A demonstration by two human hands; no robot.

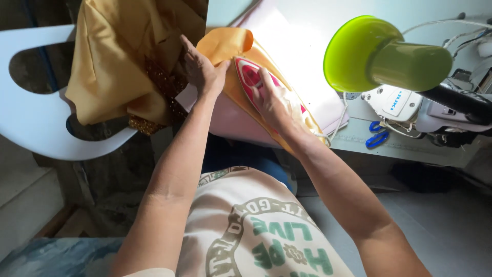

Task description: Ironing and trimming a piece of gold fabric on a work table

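Note:
My right hand (274, 100) grips the handle of a pink and white iron (247, 76), which lies flat on a strip of golden-yellow fabric (229, 43). My left hand (201, 67) presses on the fabric's left edge just beside the iron's tip, fingers together and pointing away from me. The fabric lies on a pale pink pressing pad (287, 48) on the table.
A heap of the same golden cloth with a sequinned trim (115, 56) hangs over a white plastic chair (36, 120) at the left. A green lamp shade (371, 51) juts in at the upper right, above a white sewing machine (405, 105) and blue scissors (376, 136).

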